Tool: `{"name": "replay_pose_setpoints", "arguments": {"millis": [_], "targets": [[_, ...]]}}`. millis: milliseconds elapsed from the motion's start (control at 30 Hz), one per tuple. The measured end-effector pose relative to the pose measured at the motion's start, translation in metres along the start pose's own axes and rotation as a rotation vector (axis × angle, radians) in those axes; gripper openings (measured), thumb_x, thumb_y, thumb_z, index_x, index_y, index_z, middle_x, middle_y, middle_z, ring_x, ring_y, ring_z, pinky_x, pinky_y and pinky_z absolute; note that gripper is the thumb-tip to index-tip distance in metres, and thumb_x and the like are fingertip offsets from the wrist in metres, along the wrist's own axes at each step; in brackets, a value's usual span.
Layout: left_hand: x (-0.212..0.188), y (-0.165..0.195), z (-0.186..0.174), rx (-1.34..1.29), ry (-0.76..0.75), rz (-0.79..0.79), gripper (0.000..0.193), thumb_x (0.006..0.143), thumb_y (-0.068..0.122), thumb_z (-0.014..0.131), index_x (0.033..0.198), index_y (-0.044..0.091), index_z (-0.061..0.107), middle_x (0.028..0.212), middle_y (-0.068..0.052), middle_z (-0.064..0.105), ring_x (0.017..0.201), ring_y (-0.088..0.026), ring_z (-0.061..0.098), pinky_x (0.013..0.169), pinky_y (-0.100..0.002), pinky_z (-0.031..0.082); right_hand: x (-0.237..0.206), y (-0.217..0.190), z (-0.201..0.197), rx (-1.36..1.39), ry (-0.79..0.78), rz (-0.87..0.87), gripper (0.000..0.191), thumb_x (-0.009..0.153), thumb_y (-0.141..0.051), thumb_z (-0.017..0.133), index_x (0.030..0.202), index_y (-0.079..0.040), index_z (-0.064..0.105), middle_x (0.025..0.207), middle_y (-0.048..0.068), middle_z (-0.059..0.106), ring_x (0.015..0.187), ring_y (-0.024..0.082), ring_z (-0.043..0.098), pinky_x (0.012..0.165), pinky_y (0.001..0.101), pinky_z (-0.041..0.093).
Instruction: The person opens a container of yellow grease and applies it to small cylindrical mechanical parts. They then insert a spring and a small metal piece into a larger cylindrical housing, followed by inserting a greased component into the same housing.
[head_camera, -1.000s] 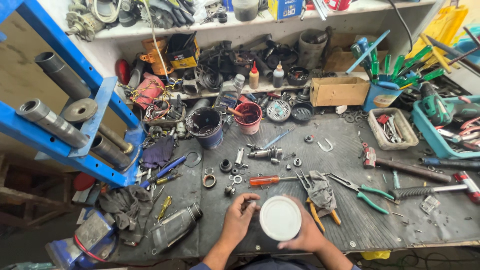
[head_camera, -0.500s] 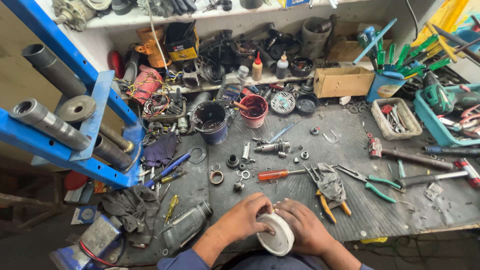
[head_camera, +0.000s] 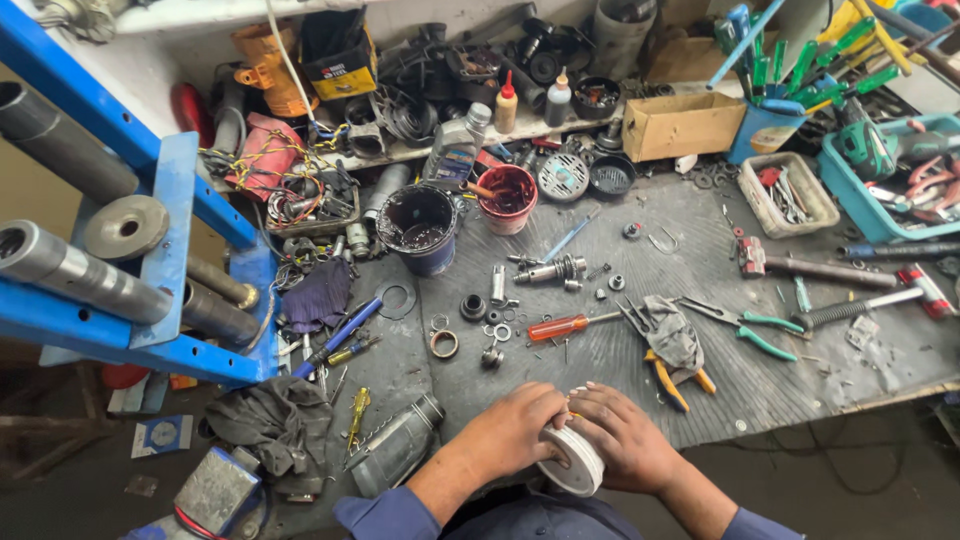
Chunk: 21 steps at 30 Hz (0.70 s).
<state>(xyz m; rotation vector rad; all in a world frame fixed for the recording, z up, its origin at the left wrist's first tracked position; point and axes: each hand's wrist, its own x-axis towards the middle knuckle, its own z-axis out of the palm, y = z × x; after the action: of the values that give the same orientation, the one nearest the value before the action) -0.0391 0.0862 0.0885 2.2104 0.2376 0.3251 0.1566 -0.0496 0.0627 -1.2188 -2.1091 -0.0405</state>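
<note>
Together, both hands clasp a white round tub (head_camera: 575, 462); left hand (head_camera: 520, 428) beside right hand (head_camera: 625, 438), above the workbench (head_camera: 800, 375) edge.

Dark blue sleeves rolled up, bare forearms, no gloves

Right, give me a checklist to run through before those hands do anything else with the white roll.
1. Both hands on the white tape roll: ok, left hand and right hand clasp it.
2. Roll over the bench mat: not ok, it sits at the front edge.
3. Loose tape end found: cannot tell, fingers hide it.
4. Orange-handled screwdriver clear of the hands: ok.
5. Yellow-handled pliers clear: ok, lying apart.
</note>
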Motion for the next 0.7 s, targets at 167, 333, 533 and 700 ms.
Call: {"name": "replay_pose_setpoints", "arguments": {"millis": [167,333,533,700], "targets": [[-0.002,0.001,0.006,-0.032,0.027,-0.001,0.044,0.069,0.014,0.088,0.094,0.009,0.052,0.095,-0.01,0.06,0.1,-0.034,0.06,0.085,-0.044,0.049,0.001,0.001,0.001,0.026,-0.027,0.019,0.08,0.069,-0.028,0.088,0.135,-0.007,0.049,0.129,0.018,0.06,0.118,0.04,0.063,0.105,0.0591,0.048],[-0.006,0.003,0.011,-0.045,0.082,0.003,0.044,0.065,0.01,0.086,0.092,0.008,0.051,0.094,-0.01,0.06,0.098,-0.035,0.058,0.083,-0.045,0.049,0.002,-0.001,0.001,0.003,-0.037,0.019,0.078,0.071,-0.029,0.087,0.136,-0.01,0.048,0.13,0.017,0.061,0.118,0.038,0.063,0.106,0.0576,0.049],[-0.016,0.007,0.016,-0.015,0.132,0.009,0.035,0.071,-0.002,0.076,0.093,0.008,0.05,0.094,-0.01,0.058,0.097,-0.035,0.058,0.082,-0.045,0.048,0.002,-0.003,0.003,0.017,-0.054,0.007,0.081,0.069,-0.03,0.088,0.136,-0.011,0.048,0.13,0.016,0.06,0.118,0.038,0.063,0.105,0.0577,0.049],[-0.019,0.009,0.016,-0.01,0.182,0.031,0.036,0.07,-0.005,0.073,0.096,0.007,0.051,0.095,-0.011,0.058,0.096,-0.037,0.058,0.083,-0.046,0.048,0.003,-0.007,0.006,-0.012,-0.037,0.023,0.081,0.068,-0.03,0.088,0.136,-0.01,0.047,0.131,0.017,0.06,0.118,0.039,0.062,0.105,0.0581,0.049]]}}
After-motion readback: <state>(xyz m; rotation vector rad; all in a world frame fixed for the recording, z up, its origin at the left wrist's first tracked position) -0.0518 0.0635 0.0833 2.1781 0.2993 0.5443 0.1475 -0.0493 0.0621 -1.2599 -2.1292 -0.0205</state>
